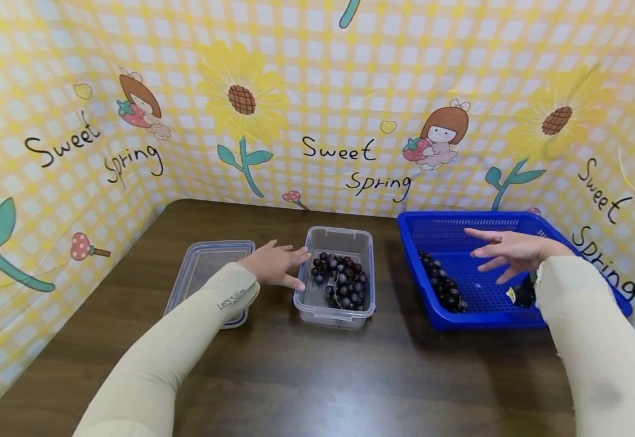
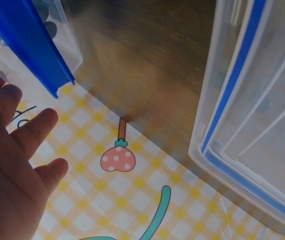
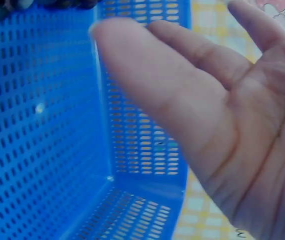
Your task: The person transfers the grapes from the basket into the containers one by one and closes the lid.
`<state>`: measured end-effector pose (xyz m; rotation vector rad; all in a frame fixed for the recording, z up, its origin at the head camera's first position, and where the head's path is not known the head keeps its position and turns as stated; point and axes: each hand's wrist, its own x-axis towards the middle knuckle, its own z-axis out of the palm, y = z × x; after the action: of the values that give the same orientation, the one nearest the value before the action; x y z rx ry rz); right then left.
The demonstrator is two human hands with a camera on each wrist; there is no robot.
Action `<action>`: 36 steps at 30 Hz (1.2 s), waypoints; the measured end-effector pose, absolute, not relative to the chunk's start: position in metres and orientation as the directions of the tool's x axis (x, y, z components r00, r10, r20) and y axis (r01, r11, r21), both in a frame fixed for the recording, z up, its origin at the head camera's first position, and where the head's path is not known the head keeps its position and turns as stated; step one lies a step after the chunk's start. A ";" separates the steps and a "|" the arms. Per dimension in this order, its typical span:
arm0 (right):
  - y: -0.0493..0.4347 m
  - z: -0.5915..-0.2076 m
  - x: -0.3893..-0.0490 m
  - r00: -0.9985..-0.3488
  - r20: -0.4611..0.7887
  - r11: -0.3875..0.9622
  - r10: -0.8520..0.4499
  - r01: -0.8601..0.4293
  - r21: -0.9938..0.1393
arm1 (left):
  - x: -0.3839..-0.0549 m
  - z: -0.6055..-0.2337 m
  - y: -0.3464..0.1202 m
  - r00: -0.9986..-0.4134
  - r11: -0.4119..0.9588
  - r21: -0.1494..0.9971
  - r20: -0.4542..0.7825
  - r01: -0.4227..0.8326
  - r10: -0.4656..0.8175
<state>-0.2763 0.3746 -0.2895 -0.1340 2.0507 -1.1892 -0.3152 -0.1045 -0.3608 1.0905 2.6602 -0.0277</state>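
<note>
In the head view a clear plastic container (image 1: pixel 309 297) holds a bunch of dark grapes (image 1: pixel 344 282). My left hand (image 1: pixel 273 265) is at its left rim with the fingers spread; whether they touch the rim I cannot tell. In the left wrist view the left hand (image 2: pixel 17 160) shows loose, separated fingers, holding nothing. Over the blue basket (image 1: pixel 437 318) hovers my right hand (image 1: pixel 519 250), fingers extended and nothing in them. More dark grapes (image 1: pixel 443 285) lie along the basket's left side. The right wrist view shows the right hand (image 3: pixel 222 115) above the basket's slotted wall.
A clear lid (image 1: pixel 199 267) with a blue seal lies left of the container, partly under the left forearm. Inside the basket is a black item (image 1: pixel 524 292) with a yellow-white patch, partly hidden by the right arm. A checked cloth (image 1: pixel 317 91) hangs behind the brown table (image 1: pixel 317 376).
</note>
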 end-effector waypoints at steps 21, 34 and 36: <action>0.358 -0.333 -0.301 -0.719 -0.573 0.596 -0.393 0.275 -0.754 | -0.317 -0.360 -0.104 -0.695 0.732 0.084 -0.256 0.676 0.671; 0.335 -0.345 -0.307 -0.675 -0.639 0.742 -0.370 0.199 -0.640 | -0.314 -0.361 -0.102 -0.686 0.722 0.063 -0.265 0.689 0.678; 0.329 -0.344 -0.309 -0.665 -0.642 0.765 -0.381 0.162 -0.623 | -0.313 -0.359 -0.103 -0.689 0.723 0.064 -0.259 0.688 0.677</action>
<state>-0.3090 0.3287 -0.3442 -0.1629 2.1416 -0.8496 -0.3128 -0.1029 -0.3591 1.0775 2.6645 -0.0558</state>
